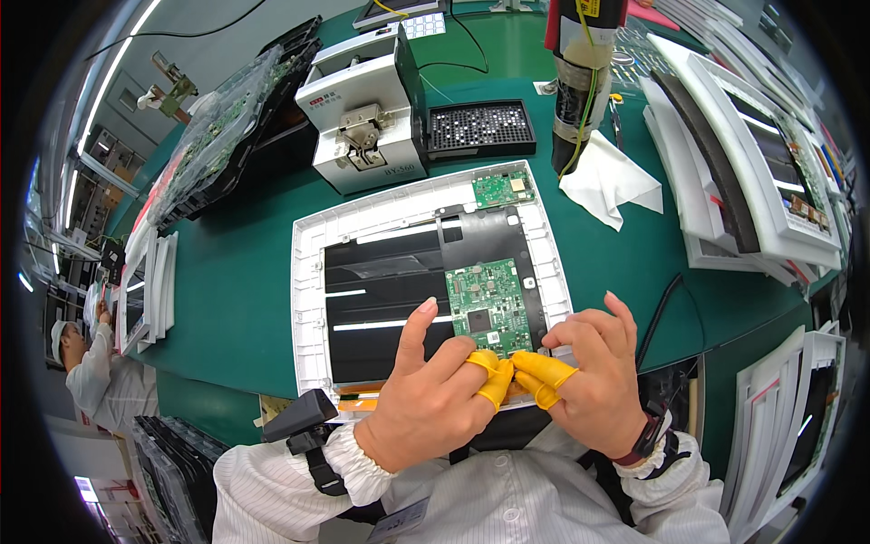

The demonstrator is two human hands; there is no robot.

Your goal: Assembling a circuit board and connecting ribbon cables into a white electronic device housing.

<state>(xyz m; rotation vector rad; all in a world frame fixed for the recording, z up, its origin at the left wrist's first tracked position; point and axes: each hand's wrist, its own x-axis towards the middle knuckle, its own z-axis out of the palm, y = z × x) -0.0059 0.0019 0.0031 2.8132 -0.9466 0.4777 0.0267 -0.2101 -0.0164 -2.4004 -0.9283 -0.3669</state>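
Observation:
A white plastic frame (pixel 310 281) with a dark glossy panel (pixel 385 317) in it lies in front of me. On its right half sits a green circuit board (pixel 489 295), and a smaller green board (pixel 503 189) is at the far corner. Yellow finger cots cover some fingertips of both hands. My left hand (pixel 430 399) and my right hand (pixel 594 381) meet at the larger board's near edge, fingers pinched together. Whatever they grip there is hidden by the fingertips. An orange strip (pixel 358 402) shows along the frame's near edge.
A white screw-feeding machine (pixel 362 118) and a black tray (pixel 480 127) stand beyond the frame. A taped tool (pixel 580 100) hangs near a white cloth (pixel 616 181). White panels (pixel 725 154) are stacked at right, a bin of boards (pixel 227 127) at left. A co-worker (pixel 95 363) sits far left.

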